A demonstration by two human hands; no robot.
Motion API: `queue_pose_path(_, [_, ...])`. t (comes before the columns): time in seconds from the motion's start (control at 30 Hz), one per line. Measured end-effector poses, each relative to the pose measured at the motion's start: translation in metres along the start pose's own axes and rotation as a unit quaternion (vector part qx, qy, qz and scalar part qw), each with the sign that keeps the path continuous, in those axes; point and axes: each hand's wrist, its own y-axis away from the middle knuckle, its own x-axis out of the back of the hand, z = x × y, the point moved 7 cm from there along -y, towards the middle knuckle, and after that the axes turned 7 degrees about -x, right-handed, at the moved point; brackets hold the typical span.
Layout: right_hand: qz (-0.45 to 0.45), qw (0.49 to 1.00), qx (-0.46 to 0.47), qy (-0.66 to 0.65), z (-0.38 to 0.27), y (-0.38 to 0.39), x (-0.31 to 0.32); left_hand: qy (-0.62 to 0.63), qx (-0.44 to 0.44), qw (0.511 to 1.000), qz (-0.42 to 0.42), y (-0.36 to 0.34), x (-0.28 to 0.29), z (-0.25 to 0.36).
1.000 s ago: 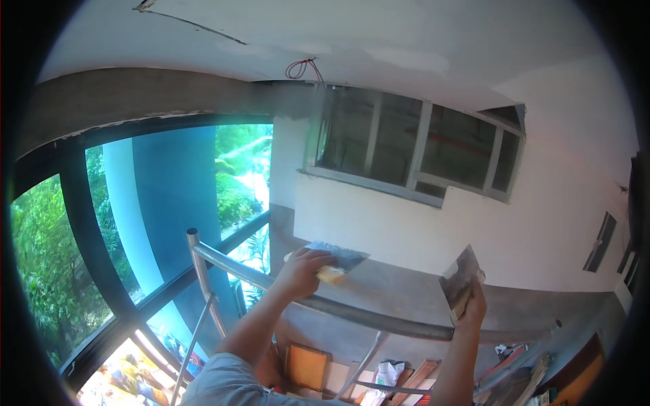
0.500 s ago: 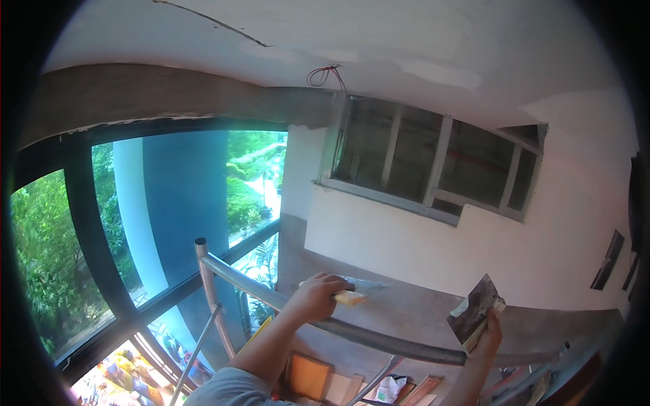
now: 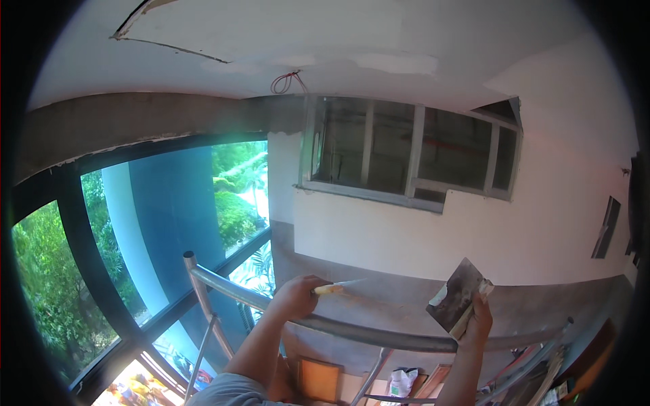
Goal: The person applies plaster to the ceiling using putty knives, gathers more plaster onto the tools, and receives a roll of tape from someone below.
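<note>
My left hand [image 3: 296, 298] is closed round the yellowish handle of a putty knife [image 3: 329, 289]. Its thin pale blade points right and is seen nearly edge-on. On the right, my right hand [image 3: 479, 317] grips a broad flat plastering trowel [image 3: 455, 299], tilted, with a dark smeared blade. Whitish filler clings to the blade's left edge and near my fingers. The two tools are apart, both in front of the lower wall and touching neither it nor each other, as far as I can see.
A metal scaffold rail [image 3: 379, 333] curves across below my hands. Ahead, a white board wall [image 3: 379, 237] has a framed opening [image 3: 413, 152]. Red wires [image 3: 286, 82] hang from the patched ceiling [image 3: 325, 40]. Large windows [image 3: 176, 203] stand left; an orange-brown panel [image 3: 319, 380] and a white bag [image 3: 403, 383] lie below.
The view has turned, so the ceiling crack, wires and wall opening sit further left. The putty knife's blade has rotated from a broad face to nearly edge-on. Both hands keep their tools.
</note>
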Motion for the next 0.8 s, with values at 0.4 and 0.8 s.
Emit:
queue_pose_path(0.4, [0.023, 0.999, -0.023, 0.035, 0.010, -0.012, 0.024, -0.020, 0.170, 0.985, -0.017, -0.005, -0.006, -0.021])
queue_pose_path(0.8, [0.031, 0.996, -0.050, 0.060, 0.017, -0.018, 0.032, -0.032, 0.191, 0.981, 0.026, -0.004, 0.004, -0.028])
